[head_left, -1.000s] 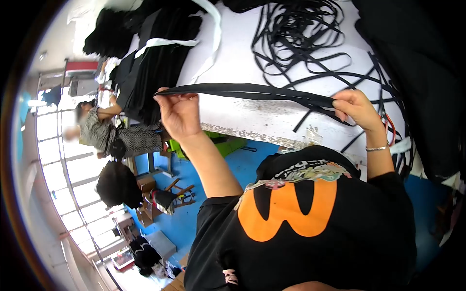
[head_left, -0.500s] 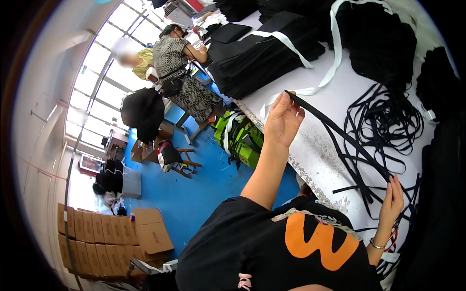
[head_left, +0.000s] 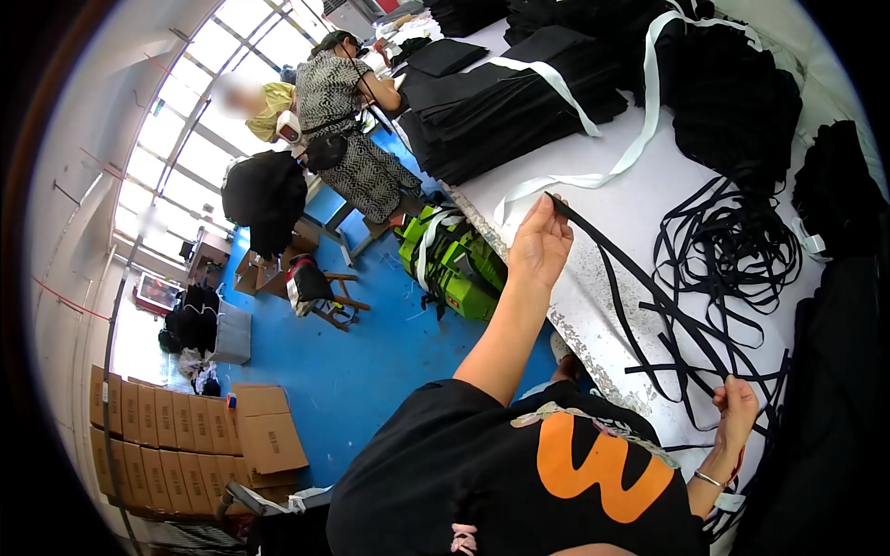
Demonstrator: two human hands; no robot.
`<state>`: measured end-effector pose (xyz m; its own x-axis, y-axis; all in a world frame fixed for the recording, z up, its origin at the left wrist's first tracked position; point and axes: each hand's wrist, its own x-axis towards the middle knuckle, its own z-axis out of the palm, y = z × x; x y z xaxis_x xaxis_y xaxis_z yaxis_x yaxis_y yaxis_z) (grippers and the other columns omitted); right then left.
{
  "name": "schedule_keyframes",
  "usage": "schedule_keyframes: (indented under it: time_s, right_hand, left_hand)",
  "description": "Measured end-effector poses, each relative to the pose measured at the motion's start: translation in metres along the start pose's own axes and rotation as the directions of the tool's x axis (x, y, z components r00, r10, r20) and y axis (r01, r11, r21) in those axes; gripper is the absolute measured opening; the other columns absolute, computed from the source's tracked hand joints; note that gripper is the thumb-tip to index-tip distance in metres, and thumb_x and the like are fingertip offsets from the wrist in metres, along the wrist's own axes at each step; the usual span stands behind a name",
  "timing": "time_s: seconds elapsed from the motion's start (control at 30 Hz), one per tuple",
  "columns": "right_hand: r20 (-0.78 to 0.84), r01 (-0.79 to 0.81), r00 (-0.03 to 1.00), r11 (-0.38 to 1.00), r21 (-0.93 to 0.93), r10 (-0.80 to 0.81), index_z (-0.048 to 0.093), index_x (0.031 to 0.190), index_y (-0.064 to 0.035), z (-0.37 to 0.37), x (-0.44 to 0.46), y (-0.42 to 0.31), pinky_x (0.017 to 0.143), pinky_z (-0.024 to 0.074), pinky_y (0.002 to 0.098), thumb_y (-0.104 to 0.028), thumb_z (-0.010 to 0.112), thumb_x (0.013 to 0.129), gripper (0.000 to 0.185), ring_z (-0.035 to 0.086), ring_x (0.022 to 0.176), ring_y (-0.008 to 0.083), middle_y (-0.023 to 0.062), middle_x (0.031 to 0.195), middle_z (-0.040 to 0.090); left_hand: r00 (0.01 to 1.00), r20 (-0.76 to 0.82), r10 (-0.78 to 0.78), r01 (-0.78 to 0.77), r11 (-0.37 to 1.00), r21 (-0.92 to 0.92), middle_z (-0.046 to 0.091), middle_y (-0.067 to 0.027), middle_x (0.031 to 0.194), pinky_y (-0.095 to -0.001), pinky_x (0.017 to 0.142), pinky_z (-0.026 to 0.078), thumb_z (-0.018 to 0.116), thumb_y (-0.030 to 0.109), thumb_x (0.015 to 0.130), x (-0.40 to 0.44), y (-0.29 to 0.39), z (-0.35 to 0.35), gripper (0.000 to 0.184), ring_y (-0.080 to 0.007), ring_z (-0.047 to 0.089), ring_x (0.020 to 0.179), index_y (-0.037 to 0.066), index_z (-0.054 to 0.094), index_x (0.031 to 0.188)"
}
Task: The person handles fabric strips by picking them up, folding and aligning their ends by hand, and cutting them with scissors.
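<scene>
Black strips [head_left: 640, 273] stretch in a slanting line between my two hands, above the white table [head_left: 579, 310]. Their upper end is pinched in the fingertips of my left hand [head_left: 542, 243], palm partly showing. At the lower right my right hand [head_left: 737, 408] has its fingers closed on the strips near their other end. More black strips cross under and around my right hand. A tangled heap of thin black strips [head_left: 728, 246] lies on the table beyond it.
Stacks of black fabric [head_left: 514, 102] and a white ribbon [head_left: 640, 139] lie on the far table. A green bundle [head_left: 454, 269] stands beside the table edge. Two people [head_left: 329, 102] are at the upper left. Cardboard boxes [head_left: 167, 426] and a wooden stool [head_left: 338, 301] are on the left.
The view has swung, showing more room on the left. My left hand keeps its pinch. My right hand, its fingers straighter half a second ago, is now curled on the strips.
</scene>
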<state>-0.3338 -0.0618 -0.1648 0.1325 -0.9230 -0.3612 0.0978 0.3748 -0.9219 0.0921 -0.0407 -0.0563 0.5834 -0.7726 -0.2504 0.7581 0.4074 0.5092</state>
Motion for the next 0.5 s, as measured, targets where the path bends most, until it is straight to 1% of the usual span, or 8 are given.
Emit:
schedule_keyframes:
  time_s: [0.13, 0.23, 0.3, 0.33, 0.4, 0.43, 0.47, 0.5]
  right_hand:
    - [-0.048, 0.014, 0.999, 0.997, -0.077, -0.018, 0.063, 0.088, -0.0076, -0.006, 0.011, 0.017, 0.055, 0.0479, 0.0195, -0.021, 0.065, 0.089, 0.014, 0.057, 0.055, 0.0071, 0.0030, 0.071, 0.067]
    - [-0.113, 0.034, 0.993, 0.998, -0.046, -0.039, 0.063, 0.087, -0.0064, -0.003, 0.015, 0.024, 0.055, 0.0463, 0.0178, -0.021, 0.064, 0.090, 0.015, 0.056, 0.056, 0.0054, 0.0027, 0.070, 0.066]
    - [-0.120, 0.079, 0.987, 0.972, -0.221, -0.108, 0.061, 0.093, 0.0009, -0.006, 0.018, 0.031, 0.062, 0.0487, 0.0221, -0.018, 0.062, 0.091, 0.019, 0.059, 0.064, 0.0101, 0.0073, 0.079, 0.067]
    - [-0.127, 0.095, 0.984, 0.973, -0.211, -0.124, 0.061, 0.093, 0.0009, -0.007, 0.018, 0.033, 0.062, 0.0487, 0.0221, -0.018, 0.062, 0.091, 0.019, 0.059, 0.064, 0.0101, 0.0073, 0.079, 0.067]
    - [-0.148, 0.345, 0.869, 0.792, -0.504, -0.472, 0.058, 0.105, 0.0039, -0.007, 0.012, 0.037, 0.069, 0.0494, 0.0263, -0.014, 0.061, 0.090, 0.024, 0.061, 0.074, 0.0149, 0.0112, 0.089, 0.067]
    - [-0.165, 0.264, 0.891, 0.778, -0.570, -0.423, 0.056, 0.111, 0.0033, -0.006, 0.003, 0.025, 0.073, 0.0491, 0.0289, -0.012, 0.060, 0.089, 0.027, 0.061, 0.080, 0.0177, 0.0134, 0.095, 0.065]
    - [-0.156, 0.274, 0.876, 0.738, -0.617, -0.456, 0.057, 0.108, 0.0023, -0.004, -0.005, 0.015, 0.073, 0.0492, 0.0295, -0.009, 0.059, 0.089, 0.023, 0.061, 0.079, 0.0188, 0.0138, 0.092, 0.064]
    - [-0.168, 0.258, 0.864, 0.704, -0.661, -0.474, 0.057, 0.106, 0.0028, -0.006, -0.010, 0.010, 0.073, 0.0490, 0.0299, -0.008, 0.059, 0.088, 0.021, 0.061, 0.081, 0.0200, 0.0148, 0.092, 0.063]
  left_hand:
    - [0.998, -0.039, -0.044, 0.044, 0.999, 0.021, 0.062, 0.0026, 0.096, -0.0253, 0.075, 0.040, 0.065, 0.018, 0.089, 0.010, -0.016, -0.026, 0.020, -0.0109, 0.055, 0.088, 0.011, 0.058, 0.106]
    - [0.985, -0.144, -0.092, 0.092, 0.996, -0.008, 0.064, 0.0034, 0.091, -0.0248, 0.072, 0.041, 0.063, 0.017, 0.089, 0.018, -0.030, -0.047, 0.010, -0.0116, 0.057, 0.087, 0.011, 0.059, 0.096]
    - [0.982, -0.151, -0.116, 0.120, 0.993, 0.016, 0.063, 0.0042, 0.097, -0.0255, 0.075, 0.040, 0.062, 0.020, 0.090, 0.027, -0.043, -0.071, 0.012, -0.0116, 0.056, 0.093, 0.013, 0.059, 0.100]
    - [0.979, -0.150, -0.137, 0.144, 0.989, 0.041, 0.063, 0.0049, 0.103, -0.0262, 0.078, 0.038, 0.060, 0.023, 0.091, 0.035, -0.049, -0.081, 0.015, -0.0117, 0.055, 0.099, 0.014, 0.060, 0.103]
    - [0.965, -0.207, -0.158, 0.178, 0.980, 0.083, 0.059, 0.0052, 0.113, -0.0283, 0.082, 0.036, 0.063, 0.027, 0.089, 0.045, -0.058, -0.099, 0.026, -0.0139, 0.051, 0.105, 0.017, 0.057, 0.112]
    - [0.960, -0.234, -0.153, 0.179, 0.979, 0.096, 0.060, 0.0056, 0.114, -0.0276, 0.081, 0.035, 0.061, 0.027, 0.090, 0.041, -0.059, -0.095, 0.023, -0.0130, 0.051, 0.105, 0.017, 0.059, 0.110]
    - [0.953, -0.260, -0.152, 0.183, 0.978, 0.100, 0.062, 0.0061, 0.109, -0.0283, 0.079, 0.035, 0.058, 0.026, 0.091, 0.041, -0.058, -0.095, 0.018, -0.0118, 0.053, 0.099, 0.019, 0.060, 0.108]
    - [0.976, -0.191, -0.102, 0.124, 0.986, 0.111, 0.063, 0.0053, 0.103, -0.0280, 0.076, 0.037, 0.058, 0.025, 0.091, 0.046, -0.057, -0.096, 0.017, -0.0114, 0.054, 0.093, 0.018, 0.060, 0.107]
